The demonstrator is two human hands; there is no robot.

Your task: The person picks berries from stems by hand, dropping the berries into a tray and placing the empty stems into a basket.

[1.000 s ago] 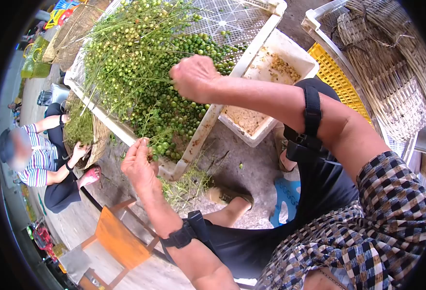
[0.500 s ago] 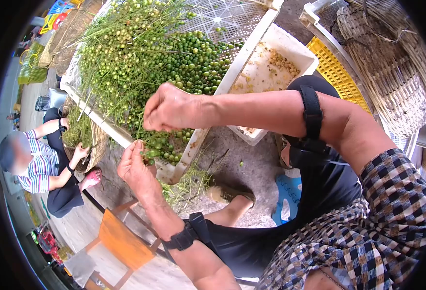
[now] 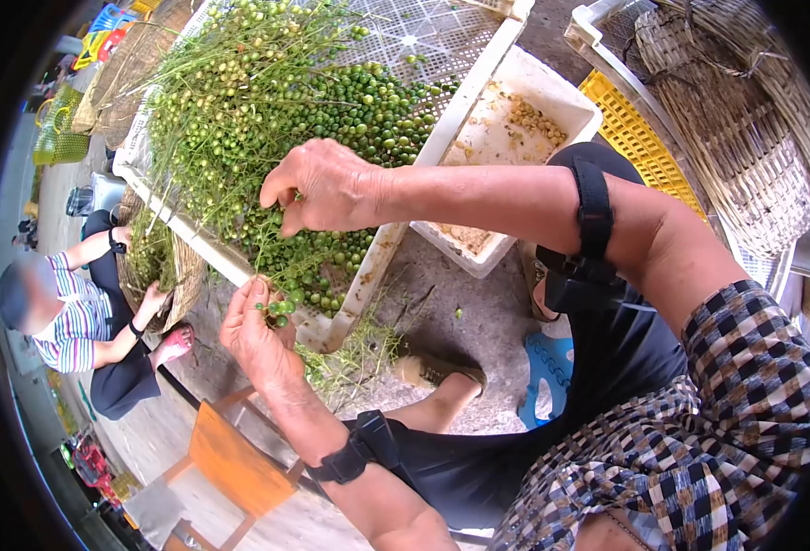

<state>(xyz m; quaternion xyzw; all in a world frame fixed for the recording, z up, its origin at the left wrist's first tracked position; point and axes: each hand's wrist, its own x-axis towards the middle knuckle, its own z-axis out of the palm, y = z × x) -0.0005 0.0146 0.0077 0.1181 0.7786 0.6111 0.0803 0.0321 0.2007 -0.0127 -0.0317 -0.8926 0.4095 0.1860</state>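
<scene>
My left hand (image 3: 263,335) is closed in a pinch on a thin sprig of green berries (image 3: 282,309) at the near corner of a white plastic crate (image 3: 361,286). Several round berries hang beside its fingertips. Above it, my right hand (image 3: 318,191) hovers over the crate with thumb and fingers apart, and nothing shows between them. Below and behind that hand lie loose green berries (image 3: 382,124). A tangled heap of stemmed berries (image 3: 230,101) fills the crate's left side. Part of the crate's contents is hidden by my right hand.
A white tub (image 3: 474,151) with yellowish bits stands right of the crate, near a yellow crate (image 3: 639,129) and woven baskets (image 3: 717,119). Stripped stems (image 3: 354,358) lie on the floor. Another person (image 3: 84,312) sits at left, hands at a basket (image 3: 185,275). An orange-topped stool (image 3: 235,459) stands below.
My right hand has shifted slightly up and left, and its fingers have spread from a closed grip. My left hand stays nearly in place, with the sprig's berries showing more fully.
</scene>
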